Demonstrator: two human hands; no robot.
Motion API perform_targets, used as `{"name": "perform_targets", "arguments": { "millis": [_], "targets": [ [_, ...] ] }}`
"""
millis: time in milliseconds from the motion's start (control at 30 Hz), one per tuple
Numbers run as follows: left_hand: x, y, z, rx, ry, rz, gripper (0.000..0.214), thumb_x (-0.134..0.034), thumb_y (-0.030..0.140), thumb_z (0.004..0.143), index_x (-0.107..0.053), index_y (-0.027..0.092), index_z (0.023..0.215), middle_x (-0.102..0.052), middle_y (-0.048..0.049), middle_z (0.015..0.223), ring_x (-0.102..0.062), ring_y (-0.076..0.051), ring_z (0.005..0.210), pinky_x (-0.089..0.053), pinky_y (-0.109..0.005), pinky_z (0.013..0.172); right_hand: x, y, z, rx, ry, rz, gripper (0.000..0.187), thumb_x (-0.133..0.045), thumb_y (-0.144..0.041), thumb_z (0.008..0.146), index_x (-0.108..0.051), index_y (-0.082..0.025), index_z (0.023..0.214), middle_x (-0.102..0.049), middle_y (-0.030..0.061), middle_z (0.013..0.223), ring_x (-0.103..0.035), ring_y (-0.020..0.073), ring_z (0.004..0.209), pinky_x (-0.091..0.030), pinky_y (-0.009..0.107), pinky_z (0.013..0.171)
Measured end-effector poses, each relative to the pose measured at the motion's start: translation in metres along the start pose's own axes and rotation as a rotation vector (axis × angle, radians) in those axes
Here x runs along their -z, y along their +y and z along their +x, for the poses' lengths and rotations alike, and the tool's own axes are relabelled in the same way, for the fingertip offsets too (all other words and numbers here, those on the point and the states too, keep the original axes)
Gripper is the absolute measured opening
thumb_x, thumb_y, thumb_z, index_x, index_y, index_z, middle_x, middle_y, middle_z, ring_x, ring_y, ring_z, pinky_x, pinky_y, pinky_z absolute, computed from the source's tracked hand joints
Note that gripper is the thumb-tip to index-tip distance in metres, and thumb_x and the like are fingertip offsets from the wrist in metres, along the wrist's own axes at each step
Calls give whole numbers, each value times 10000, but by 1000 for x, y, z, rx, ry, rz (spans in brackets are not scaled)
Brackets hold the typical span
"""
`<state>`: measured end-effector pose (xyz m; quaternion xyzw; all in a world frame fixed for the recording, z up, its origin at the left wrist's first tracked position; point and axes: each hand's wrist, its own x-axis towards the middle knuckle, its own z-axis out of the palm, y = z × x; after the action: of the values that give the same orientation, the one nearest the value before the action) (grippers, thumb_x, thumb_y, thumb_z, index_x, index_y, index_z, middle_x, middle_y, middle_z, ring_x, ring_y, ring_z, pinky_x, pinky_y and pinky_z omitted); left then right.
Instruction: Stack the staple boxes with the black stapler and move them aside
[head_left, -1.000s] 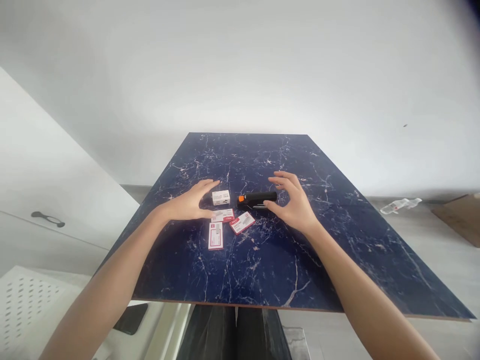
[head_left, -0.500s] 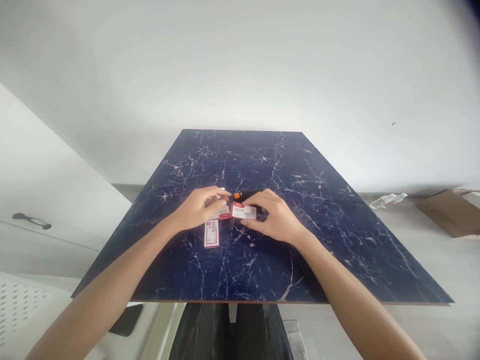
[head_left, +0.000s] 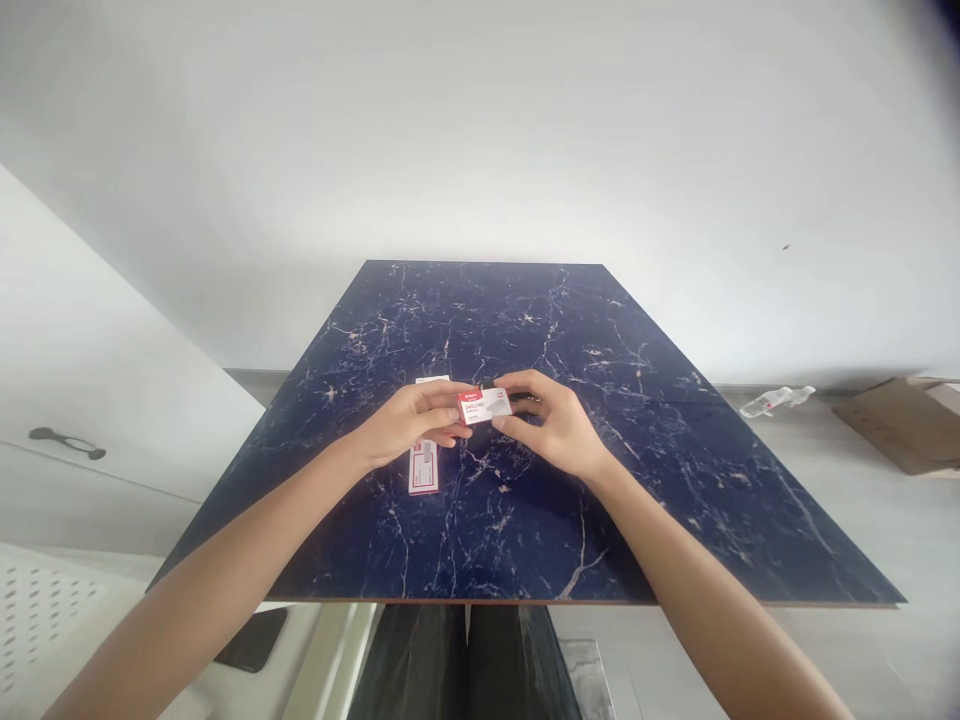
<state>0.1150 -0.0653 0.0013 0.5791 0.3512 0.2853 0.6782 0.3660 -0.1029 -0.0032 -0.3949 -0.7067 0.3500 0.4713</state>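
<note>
Both hands hold one small red and white staple box (head_left: 484,405) just above the dark blue marble table (head_left: 637,470). My left hand (head_left: 409,425) pinches its left end and my right hand (head_left: 546,422) pinches its right end. A second red and white box (head_left: 424,469) lies flat on the table below my left hand. The edge of a white box (head_left: 432,380) shows behind my left fingers. Only a sliver of the black stapler (head_left: 525,398) peeks out behind my right fingers.
A white cabinet with a dark handle (head_left: 66,441) stands at the left. On the floor at the right lie a plastic bottle (head_left: 775,401) and a cardboard box (head_left: 904,433). A dark phone-like object (head_left: 251,640) sits below the table's near left corner.
Both hands came off the table and closed together on one red and white box, lifting it. The stapler and the other small boxes are now mostly hidden behind the hands.
</note>
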Motion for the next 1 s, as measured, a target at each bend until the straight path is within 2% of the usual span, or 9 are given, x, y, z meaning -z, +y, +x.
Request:
{"name": "perform_targets", "arguments": {
  "millis": [133, 333, 533, 700, 867, 1000],
  "targets": [
    [-1, -2, 1, -24, -2, -83, 413, -786, 294, 865, -692, 265, 1266, -749, -100, 1198, -764, -208, 963, -643, -284, 814, 1, 5, 1, -142, -24, 168, 404, -804, -397, 813, -646, -237, 1149, -729, 72, 1063, -711, 227, 904, -629, 429, 848],
    [-5, -1, -1, -42, -16, -171, 342, -793, 269, 857, -699, 249, 1185, -731, -83, 1237, -728, -223, 1086, -605, -351, 946, -4, 4, 2, -165, 20, 223, 425, -833, -413, 782, -651, -230, 1120, -742, 69, 1055, -722, 229, 939, -622, 428, 891],
    [-3, -11, 7, -43, 117, -152, 279, -850, 299, 784, -673, 186, 968, -773, -70, 1048, -750, -202, 944, -644, -366, 845, -5, 7, 4, -182, 57, 273, 435, -851, -427, 752, -630, -221, 1065, -734, 56, 1056, -735, 211, 917, -633, 376, 840],
    [0, -8, 9, -104, 217, -102, 266, -849, 299, 766, -684, 177, 935, -772, -74, 1021, -745, -213, 924, -656, -354, 781, -2, 9, 6, -210, 75, 293, 374, -802, -457, 793, -624, -206, 1006, -733, 63, 1032, -739, 203, 871, -637, 401, 847],
    [6, 0, 8, -123, 264, -60, 221, -821, 276, 787, -716, 169, 950, -767, -84, 1018, -728, -207, 962, -634, -311, 792, 3, 7, 6, -219, 159, 229, 270, -772, -367, 808, -635, -202, 974, -723, 61, 977, -738, 212, 841, -654, 417, 815],
    [11, -2, 10, -126, 319, -83, 237, -821, 268, 780, -726, 174, 975, -764, -84, 1038, -724, -206, 973, -620, -308, 798, 4, 5, 3, -112, 173, -26, 168, -623, -313, 902, -668, -207, 1025, -715, 80, 1049, -735, 204, 807, -651, 385, 734]
  ]
}}
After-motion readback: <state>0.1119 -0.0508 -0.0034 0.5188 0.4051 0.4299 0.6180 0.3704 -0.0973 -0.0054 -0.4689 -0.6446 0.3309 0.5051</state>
